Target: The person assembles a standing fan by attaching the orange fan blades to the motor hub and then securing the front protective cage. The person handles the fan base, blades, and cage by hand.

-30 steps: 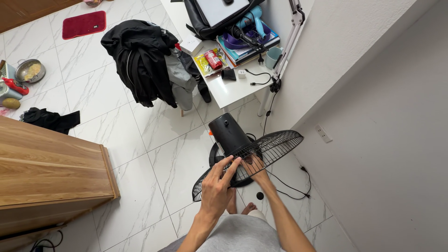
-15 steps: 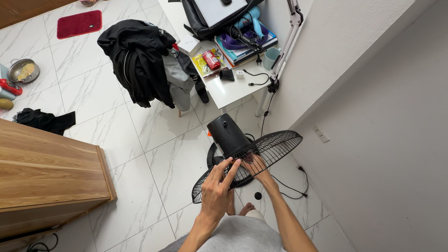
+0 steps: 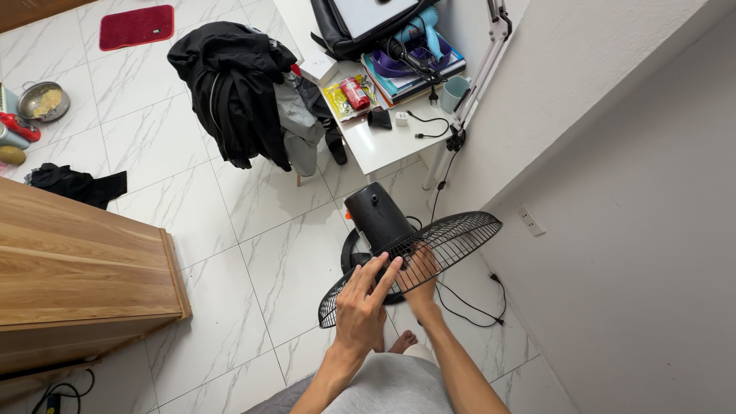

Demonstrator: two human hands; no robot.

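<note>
White marble floor (image 3: 268, 261), desk nearby. Both hands, left hand (image 3: 362, 310) and right hand (image 3: 419, 270), press half-open fingers against the fan's wire grille (image 3: 452, 241), gripping nothing. Even pressure near the motor housing (image 3: 376, 215) seems best.

White marble-tile floor (image 3: 268, 230), wooden cabinet (image 3: 77, 268), white desk (image 3: 379, 149).

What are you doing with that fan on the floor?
A person stands over a black standing fan on the white marble-tile floor. Both bare hands are at its round black wire grille: the left hand rests on the near side with fingers stretched toward the middle, and the right hand presses against the wires beside it. The fan's black cord trails across the floor toward the wall.
</note>
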